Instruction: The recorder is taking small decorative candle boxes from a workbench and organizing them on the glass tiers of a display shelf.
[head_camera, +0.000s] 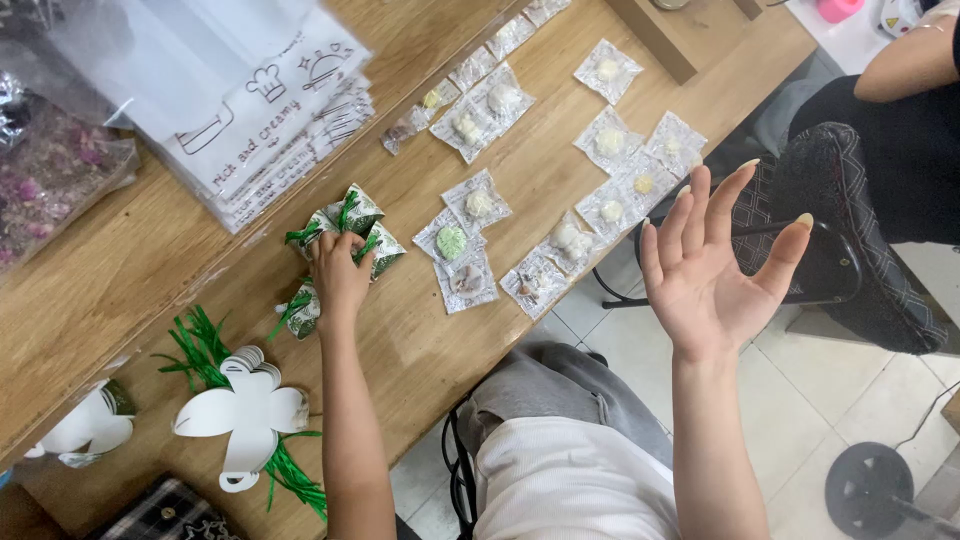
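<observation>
Your left hand (338, 272) was down on the wooden table (150, 260), fingers curled around a small green-and-white pyramid-shaped paper packet with green tassel trim (345, 218). It lay among a few more folded packets of the same kind: one (385, 250) touching your fingers on the right, another (303, 308) near your wrist. Your right hand (712, 265) was lifted off the table over the floor, palm open, fingers spread, holding nothing.

By the look of it, the work was only partly done. A handful of packets were folded up, while flat white flower-shaped paper blanks with green fringe (245, 410) waited unfolded near the table's front edge. To the right of your left hand, many small clear plastic sachets with pale round pieces inside (478, 205) were spread in loose rows, apart from the folded packets. A stack of printed clear bags (270, 110) sat at the far left.
</observation>
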